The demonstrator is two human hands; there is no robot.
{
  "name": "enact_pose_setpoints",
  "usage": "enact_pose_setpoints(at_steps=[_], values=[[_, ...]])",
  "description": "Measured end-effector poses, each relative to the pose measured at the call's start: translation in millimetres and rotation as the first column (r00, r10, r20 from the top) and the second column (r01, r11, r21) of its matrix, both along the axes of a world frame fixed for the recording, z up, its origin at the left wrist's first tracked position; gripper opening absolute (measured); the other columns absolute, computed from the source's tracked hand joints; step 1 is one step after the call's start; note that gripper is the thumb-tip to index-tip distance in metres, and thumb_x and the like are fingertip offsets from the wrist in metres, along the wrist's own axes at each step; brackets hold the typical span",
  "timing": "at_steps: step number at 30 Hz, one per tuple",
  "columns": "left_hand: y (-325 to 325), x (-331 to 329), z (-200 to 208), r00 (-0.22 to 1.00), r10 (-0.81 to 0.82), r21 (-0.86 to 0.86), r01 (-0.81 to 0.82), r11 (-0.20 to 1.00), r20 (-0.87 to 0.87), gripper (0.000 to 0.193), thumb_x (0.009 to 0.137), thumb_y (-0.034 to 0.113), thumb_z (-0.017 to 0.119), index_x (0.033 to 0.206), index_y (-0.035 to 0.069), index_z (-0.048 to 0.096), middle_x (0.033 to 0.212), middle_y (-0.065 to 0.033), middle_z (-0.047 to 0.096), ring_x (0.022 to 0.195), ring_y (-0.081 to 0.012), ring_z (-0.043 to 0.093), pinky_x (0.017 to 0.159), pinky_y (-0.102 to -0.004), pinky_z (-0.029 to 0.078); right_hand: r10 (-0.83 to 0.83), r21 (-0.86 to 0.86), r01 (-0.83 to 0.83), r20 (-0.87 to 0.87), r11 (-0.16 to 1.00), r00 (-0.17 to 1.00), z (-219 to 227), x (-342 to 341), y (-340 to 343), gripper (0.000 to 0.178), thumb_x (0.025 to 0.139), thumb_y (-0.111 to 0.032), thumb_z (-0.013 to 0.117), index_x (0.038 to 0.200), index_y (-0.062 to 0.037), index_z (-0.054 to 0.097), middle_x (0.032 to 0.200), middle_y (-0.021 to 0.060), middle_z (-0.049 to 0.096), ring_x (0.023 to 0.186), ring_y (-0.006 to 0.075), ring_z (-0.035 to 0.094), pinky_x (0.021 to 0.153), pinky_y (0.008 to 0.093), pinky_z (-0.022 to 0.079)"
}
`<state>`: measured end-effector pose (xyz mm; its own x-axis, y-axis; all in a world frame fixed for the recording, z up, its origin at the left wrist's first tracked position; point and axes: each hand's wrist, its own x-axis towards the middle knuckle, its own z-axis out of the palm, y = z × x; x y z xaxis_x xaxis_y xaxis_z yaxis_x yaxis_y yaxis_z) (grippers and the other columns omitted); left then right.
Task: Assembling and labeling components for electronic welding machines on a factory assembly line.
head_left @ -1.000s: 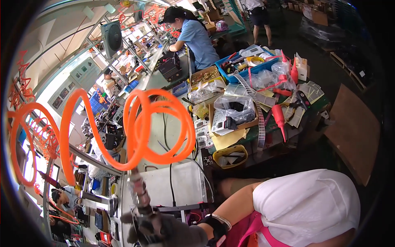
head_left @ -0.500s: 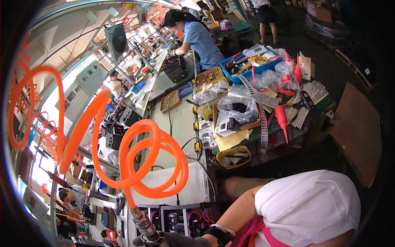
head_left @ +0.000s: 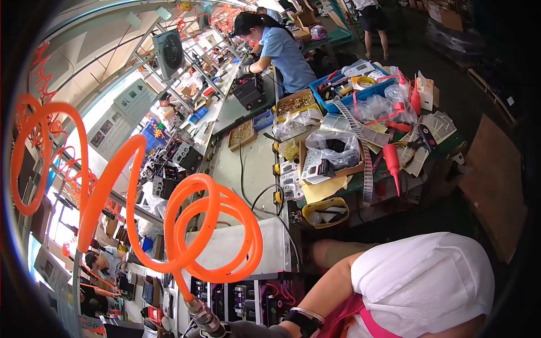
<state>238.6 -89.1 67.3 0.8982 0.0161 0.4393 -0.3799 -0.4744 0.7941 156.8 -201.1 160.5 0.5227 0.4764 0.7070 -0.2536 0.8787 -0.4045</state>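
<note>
Low in the picture, my right hand (head_left: 248, 329) in a dark grey glove is closed around a tool on an air hose, just below its metal hose coupling (head_left: 205, 318). The lower edge cuts off the tool's body and most of my fingers. From the coupling rises a coiled orange air hose (head_left: 213, 275), looping over the bench to the upper left. Beside the hand stand open-framed units (head_left: 245, 301) with black and purple parts and red wires inside. My left hand is out of view.
The workbench (head_left: 239, 239) runs away from me, with a black cable (head_left: 293, 248) across it. To the right stand a yellow bin (head_left: 326, 213), a blue crate (head_left: 321, 98), red squeeze bottles (head_left: 391, 160) and bagged parts. A co-worker in a blue shirt (head_left: 287, 62) works farther along.
The whole view has shifted slightly, so the bench and bins appear farther right and lower. The hose coupling sits a little lower and to the right; my right hand keeps its grip.
</note>
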Motion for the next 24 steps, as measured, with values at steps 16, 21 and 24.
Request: enact_pose_setpoints(at_steps=[16,21,24], values=[[-19,-21,23,0.986,0.095,-0.244,-0.060,0.968,0.135,0.046,0.095,0.033,0.039,0.131,0.003,0.042,0.095,-0.0082,0.060,0.075,-0.0209,0.055,0.065,-0.0366,0.048,0.197,-0.100,-0.184,0.141,0.978,0.970,-10,-10,19,0.065,0.074,0.002,0.072,0.131,0.0011,0.041,0.116,0.0106,0.060,0.106,0.0185,0.059,0.084,0.0290,0.049],[-9,-54,32,0.962,0.219,-0.329,-0.157,0.931,0.162,0.046,0.096,0.033,0.038,0.131,0.003,0.041,0.094,-0.0078,0.060,0.074,-0.0204,0.055,0.064,-0.0363,0.048,0.170,-0.077,-0.158,0.192,0.984,0.966,1,-14,28,0.064,0.074,-0.003,0.071,0.131,0.0008,0.042,0.110,0.0092,0.062,0.097,0.0140,0.060,0.079,0.0247,0.049],[2,-94,31,0.914,0.379,-0.395,-0.299,0.869,0.143,0.047,0.096,0.033,0.038,0.131,0.003,0.041,0.094,-0.0076,0.060,0.073,-0.0202,0.055,0.064,-0.0360,0.048,0.215,-0.034,-0.213,0.149,0.977,0.965,5,-16,35,0.065,0.074,-0.006,0.071,0.131,-0.0007,0.041,0.110,0.0091,0.061,0.097,0.0142,0.059,0.081,0.0261,0.049]])
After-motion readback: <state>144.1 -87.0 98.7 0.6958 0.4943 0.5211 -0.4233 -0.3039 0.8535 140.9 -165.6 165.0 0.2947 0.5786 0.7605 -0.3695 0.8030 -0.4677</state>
